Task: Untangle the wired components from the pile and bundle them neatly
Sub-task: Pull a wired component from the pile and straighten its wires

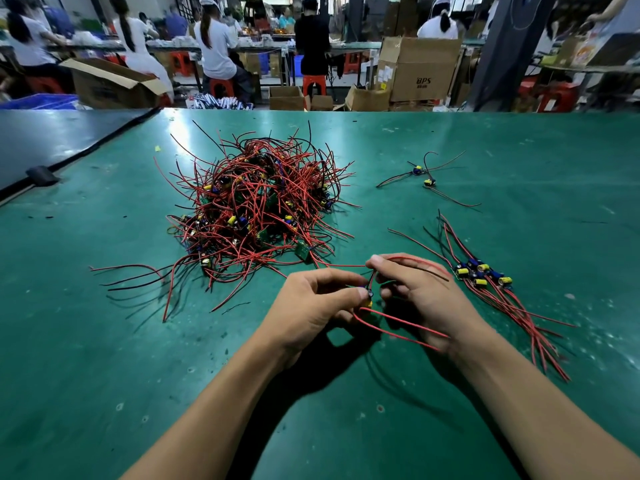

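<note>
A tangled pile of wired components [258,206], red and black leads with small green boards and yellow and blue parts, lies on the green table [104,341] at centre left. In front of it my left hand [311,306] pinches one wired component [367,296] by its small board. My right hand [419,296] pinches that component's red wires just to the right; the leads trail over my right wrist. A straightened bundle of components [485,275] lies to the right of my hands, wires pointing toward me and away.
Two loose components [424,174] lie apart at the back right of the table. A dark mat [52,140] covers the far left corner. Beyond the table edge stand cardboard boxes [419,67], red stools and several seated workers.
</note>
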`<act>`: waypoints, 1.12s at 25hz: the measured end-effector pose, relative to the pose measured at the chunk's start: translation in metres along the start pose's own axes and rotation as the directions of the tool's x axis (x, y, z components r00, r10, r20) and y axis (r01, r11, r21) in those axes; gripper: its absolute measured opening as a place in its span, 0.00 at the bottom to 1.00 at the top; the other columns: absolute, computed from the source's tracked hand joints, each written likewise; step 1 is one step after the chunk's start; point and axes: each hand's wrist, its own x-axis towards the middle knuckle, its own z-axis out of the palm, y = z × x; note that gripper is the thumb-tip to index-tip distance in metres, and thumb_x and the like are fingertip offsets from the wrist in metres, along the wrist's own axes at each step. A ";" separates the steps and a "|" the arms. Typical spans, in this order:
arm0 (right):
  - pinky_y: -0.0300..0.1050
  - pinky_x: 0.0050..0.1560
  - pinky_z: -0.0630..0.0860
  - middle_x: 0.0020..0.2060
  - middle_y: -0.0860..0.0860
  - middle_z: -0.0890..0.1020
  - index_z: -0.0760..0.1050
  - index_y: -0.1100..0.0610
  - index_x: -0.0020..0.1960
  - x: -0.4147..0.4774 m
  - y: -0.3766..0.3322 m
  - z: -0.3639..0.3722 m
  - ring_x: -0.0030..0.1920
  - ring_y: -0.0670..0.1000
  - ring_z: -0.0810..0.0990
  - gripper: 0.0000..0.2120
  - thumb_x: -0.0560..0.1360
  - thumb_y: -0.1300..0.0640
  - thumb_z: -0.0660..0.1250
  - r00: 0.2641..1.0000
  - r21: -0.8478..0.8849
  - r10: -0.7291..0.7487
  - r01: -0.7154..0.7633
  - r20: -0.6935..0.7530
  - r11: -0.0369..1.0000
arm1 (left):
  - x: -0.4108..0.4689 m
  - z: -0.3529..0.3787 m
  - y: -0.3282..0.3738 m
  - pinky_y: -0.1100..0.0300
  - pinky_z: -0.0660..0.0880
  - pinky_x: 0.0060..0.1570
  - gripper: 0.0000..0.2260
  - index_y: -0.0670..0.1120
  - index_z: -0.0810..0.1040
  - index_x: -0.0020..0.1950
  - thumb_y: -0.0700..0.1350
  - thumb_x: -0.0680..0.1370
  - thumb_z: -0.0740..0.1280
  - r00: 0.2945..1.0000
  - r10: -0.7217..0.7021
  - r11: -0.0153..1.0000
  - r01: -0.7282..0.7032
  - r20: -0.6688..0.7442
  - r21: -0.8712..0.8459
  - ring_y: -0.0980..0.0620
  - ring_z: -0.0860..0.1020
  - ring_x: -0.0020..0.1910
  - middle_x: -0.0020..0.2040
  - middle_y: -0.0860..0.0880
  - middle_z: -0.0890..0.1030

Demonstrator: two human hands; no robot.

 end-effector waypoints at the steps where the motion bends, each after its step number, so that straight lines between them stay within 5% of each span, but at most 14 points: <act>1: 0.39 0.30 0.68 0.32 0.51 0.78 0.83 0.56 0.43 0.002 -0.001 -0.001 0.27 0.47 0.73 0.05 0.74 0.55 0.74 1.000 0.019 -0.014 0.014 -0.024 1.000 | 0.000 0.000 0.000 0.58 0.75 0.41 0.07 0.41 0.84 0.47 0.32 0.72 0.72 1.000 -0.003 0.999 0.003 0.010 0.047 0.46 0.77 0.36 0.38 0.42 0.84; 10: 0.36 0.28 0.75 0.30 0.52 0.78 0.84 0.58 0.38 0.003 -0.005 -0.005 0.25 0.46 0.74 0.09 0.64 0.53 0.77 0.992 0.076 -0.007 -0.003 0.129 0.997 | -0.005 0.009 0.000 0.66 0.72 0.32 0.04 0.39 0.80 0.45 0.37 0.78 0.67 0.997 0.056 0.970 -0.065 0.044 0.232 0.54 0.75 0.30 0.36 0.44 0.82; 13: 0.38 0.37 0.75 0.38 0.53 0.81 0.85 0.56 0.47 0.002 -0.005 -0.010 0.33 0.48 0.76 0.13 0.64 0.53 0.78 0.974 -0.001 -0.054 0.055 0.222 0.998 | -0.005 0.010 0.001 0.63 0.72 0.34 0.04 0.40 0.79 0.47 0.38 0.80 0.65 0.998 0.058 0.988 -0.061 0.022 0.144 0.49 0.76 0.33 0.39 0.41 0.84; 16: 0.51 0.47 0.71 0.45 0.56 0.82 0.84 0.53 0.56 -0.002 0.000 -0.012 0.43 0.55 0.75 0.14 0.71 0.54 0.76 0.943 -0.150 -0.047 0.101 0.329 0.983 | -0.006 0.007 0.003 0.63 0.75 0.34 0.06 0.41 0.80 0.45 0.37 0.79 0.64 0.995 0.033 0.997 -0.038 0.092 0.063 0.51 0.77 0.31 0.35 0.43 0.82; 19: 0.52 0.42 0.66 0.40 0.60 0.76 0.83 0.57 0.53 -0.004 0.005 -0.015 0.40 0.57 0.69 0.14 0.73 0.49 0.77 0.948 -0.171 -0.036 0.094 0.317 0.981 | -0.008 0.004 0.006 0.65 0.74 0.33 0.07 0.40 0.79 0.42 0.36 0.79 0.65 0.990 0.010 0.996 -0.022 0.137 0.085 0.53 0.77 0.29 0.32 0.44 0.81; 28: 0.32 0.20 0.59 0.24 0.49 0.68 0.79 0.57 0.35 -0.003 -0.006 -0.004 0.19 0.45 0.64 0.13 0.69 0.48 0.74 0.994 -0.002 0.017 -0.017 0.111 1.000 | -0.007 0.001 0.011 0.65 0.75 0.31 0.05 0.38 0.79 0.42 0.36 0.78 0.67 0.983 0.003 0.994 -0.024 0.183 0.108 0.53 0.78 0.28 0.33 0.43 0.82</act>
